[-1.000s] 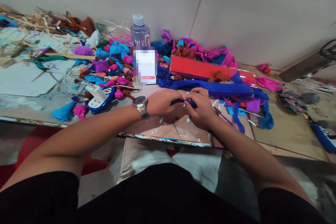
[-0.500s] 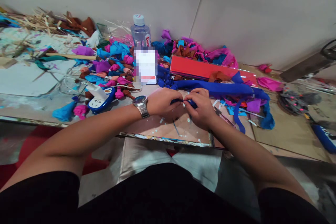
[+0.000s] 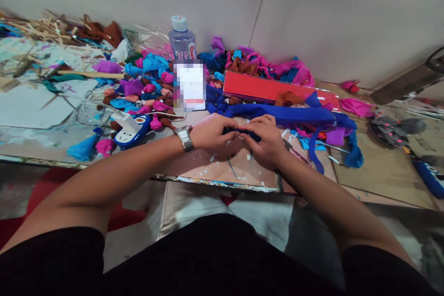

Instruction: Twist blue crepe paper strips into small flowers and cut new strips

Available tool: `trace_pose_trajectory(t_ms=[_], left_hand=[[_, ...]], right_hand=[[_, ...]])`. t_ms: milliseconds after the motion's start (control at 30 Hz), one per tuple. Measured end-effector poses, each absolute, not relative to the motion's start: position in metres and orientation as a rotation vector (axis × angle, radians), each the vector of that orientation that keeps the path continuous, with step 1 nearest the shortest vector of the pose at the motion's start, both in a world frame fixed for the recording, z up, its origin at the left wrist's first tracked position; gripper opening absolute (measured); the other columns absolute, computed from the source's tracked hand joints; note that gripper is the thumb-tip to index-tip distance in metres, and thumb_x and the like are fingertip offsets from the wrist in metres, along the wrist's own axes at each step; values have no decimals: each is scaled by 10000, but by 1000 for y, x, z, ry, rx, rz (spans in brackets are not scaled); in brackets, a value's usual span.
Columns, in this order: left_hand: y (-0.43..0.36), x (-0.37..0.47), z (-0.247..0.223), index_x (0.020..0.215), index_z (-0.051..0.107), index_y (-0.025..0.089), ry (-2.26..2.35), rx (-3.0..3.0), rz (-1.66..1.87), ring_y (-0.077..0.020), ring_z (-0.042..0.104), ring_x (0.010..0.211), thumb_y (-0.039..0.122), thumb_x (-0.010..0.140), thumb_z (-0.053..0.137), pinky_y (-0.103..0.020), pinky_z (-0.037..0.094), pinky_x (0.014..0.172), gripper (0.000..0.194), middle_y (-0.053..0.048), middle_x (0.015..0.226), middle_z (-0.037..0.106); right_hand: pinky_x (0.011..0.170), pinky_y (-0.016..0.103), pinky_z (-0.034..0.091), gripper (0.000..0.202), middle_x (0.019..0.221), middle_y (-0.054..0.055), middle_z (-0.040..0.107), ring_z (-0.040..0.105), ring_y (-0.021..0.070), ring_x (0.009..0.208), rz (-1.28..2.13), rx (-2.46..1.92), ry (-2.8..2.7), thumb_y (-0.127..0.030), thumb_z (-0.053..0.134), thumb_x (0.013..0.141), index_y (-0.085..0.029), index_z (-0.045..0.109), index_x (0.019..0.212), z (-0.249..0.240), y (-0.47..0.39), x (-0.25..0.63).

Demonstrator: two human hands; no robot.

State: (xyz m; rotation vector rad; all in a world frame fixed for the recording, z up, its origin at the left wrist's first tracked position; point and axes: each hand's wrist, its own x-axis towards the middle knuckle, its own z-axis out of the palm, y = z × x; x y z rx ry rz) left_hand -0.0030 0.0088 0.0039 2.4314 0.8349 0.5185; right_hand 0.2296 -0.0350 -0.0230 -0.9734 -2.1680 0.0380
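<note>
My left hand (image 3: 211, 132) and my right hand (image 3: 265, 141) meet over the front of the table, their fingers pinched on a small piece of dark blue fabric (image 3: 250, 135). Most of that piece is hidden by the fingers. A silver watch is on my left wrist. Just behind my hands a long blue fabric strip (image 3: 280, 114) runs to the right, with one loose end hanging toward the front edge. Small blue bunches (image 3: 215, 97) lie at its left end. Scissors (image 3: 296, 152) rest beside my right wrist, partly hidden.
Behind stand a bottle (image 3: 182, 41) and a phone with a bright screen (image 3: 190, 84). A red flat pack (image 3: 270, 89) lies near the wall. Coloured fabric bunches and a blue power socket (image 3: 132, 133) are at left, sticks (image 3: 52, 27) far left, a grey lamp arm (image 3: 405, 78) at right.
My fingertips have drawn closer together around the dark blue fabric, and my left fingers now lie more over it. The view has shifted slightly.
</note>
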Motion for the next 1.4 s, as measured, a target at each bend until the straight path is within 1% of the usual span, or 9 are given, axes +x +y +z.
trace_pose_trajectory(t_ms=[233,467,633,767,933,1033,1167,1333,1400], left_hand=[[9,-3,5,990,794,179,845,2450,470,-143,616,683,362,975,569,-283,355,639,290,-27,828,772],[9,-5,8,1009,792,176,804,2425,461,-147,645,723,404,1000,536,-268,398,655,343,-34,851,776],[9,-4,5,944,783,172,809,2467,504,-129,586,633,414,1022,520,-271,350,612,366,-21,751,734],[11,-2,-2,946,780,180,777,2565,563,-139,608,657,411,1041,510,-279,335,615,368,-31,770,747],[11,-1,-6,879,758,188,759,2708,617,-150,614,649,384,1049,497,-292,310,593,368,-38,750,741],[10,-2,-5,907,764,192,766,2712,596,-153,638,667,399,1050,494,-288,330,600,369,-41,771,754],[9,-2,-4,1017,777,201,743,2669,577,-166,698,768,405,1048,497,-281,389,660,349,-50,874,793],[8,-2,-3,967,780,195,794,2663,597,-167,679,724,414,1044,501,-294,356,633,363,-53,819,781],[8,-3,-2,982,780,192,775,2615,587,-160,679,735,401,1034,514,-286,373,646,342,-46,837,785]], right_hand=[[1041,503,412,137,968,17,813,685,245,986,43,-973,-2149,-288,692,1000,-281,774,1109,-26,-34,231],[1013,499,433,133,955,18,813,686,246,981,41,-972,-2142,-285,708,986,-286,781,1097,-26,-33,231],[1001,493,436,117,945,19,806,691,244,971,34,-973,-2132,-301,720,983,-275,776,1082,-26,-33,231],[1003,487,435,72,930,15,787,687,239,949,36,-1011,-2115,-302,739,968,-267,765,1025,-26,-32,231],[994,478,426,62,936,27,770,669,248,972,46,-1044,-2140,-298,705,989,-251,739,1010,-24,-32,231],[990,480,418,75,942,37,764,657,255,987,45,-1050,-2172,-305,684,1000,-245,727,1013,-23,-32,230],[997,490,422,86,944,39,759,655,259,996,56,-1052,-2154,-322,683,1002,-250,730,1008,-24,-32,231],[1008,495,426,98,947,34,765,657,258,983,58,-1048,-2130,-346,695,989,-269,744,1024,-26,-31,232],[1017,495,415,84,932,31,762,656,254,972,48,-1039,-2150,-326,686,984,-264,737,1009,-26,-31,231]])
